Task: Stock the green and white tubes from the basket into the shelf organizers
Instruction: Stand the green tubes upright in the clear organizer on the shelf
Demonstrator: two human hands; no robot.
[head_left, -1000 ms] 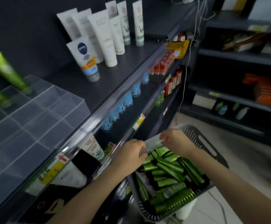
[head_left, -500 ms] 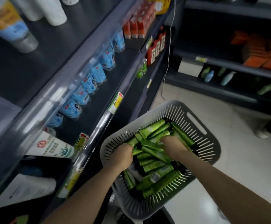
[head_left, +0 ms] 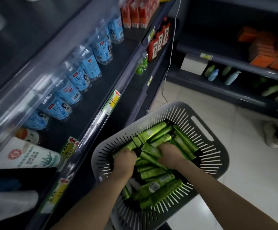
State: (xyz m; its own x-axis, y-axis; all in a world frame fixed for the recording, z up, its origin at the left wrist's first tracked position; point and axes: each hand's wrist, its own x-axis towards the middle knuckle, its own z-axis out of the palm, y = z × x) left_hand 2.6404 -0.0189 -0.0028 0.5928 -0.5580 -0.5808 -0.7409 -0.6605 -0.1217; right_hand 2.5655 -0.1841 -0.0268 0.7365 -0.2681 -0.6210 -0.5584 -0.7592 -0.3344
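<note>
A grey slotted basket (head_left: 206,135) stands low in front of me, filled with several green tubes (head_left: 158,185) lying in a heap. Both my hands are down inside it. My left hand (head_left: 124,161) is closed around green tubes at the left side of the heap. My right hand (head_left: 171,156) is curled over tubes in the middle, its fingers buried among them. The clear shelf organizers are out of view.
The dark shelving (head_left: 105,103) runs along my left, holding blue-labelled bottles (head_left: 78,75), red cartons (head_left: 138,12) and white packs (head_left: 28,156). Yellow price tags (head_left: 113,100) line the shelf edges. Another shelf unit (head_left: 234,90) stands beyond the pale tiled floor (head_left: 242,163).
My view has dropped from the top shelf and organizers to the basket. Both hands went from the basket's rim down into the heap of tubes and closed on them.
</note>
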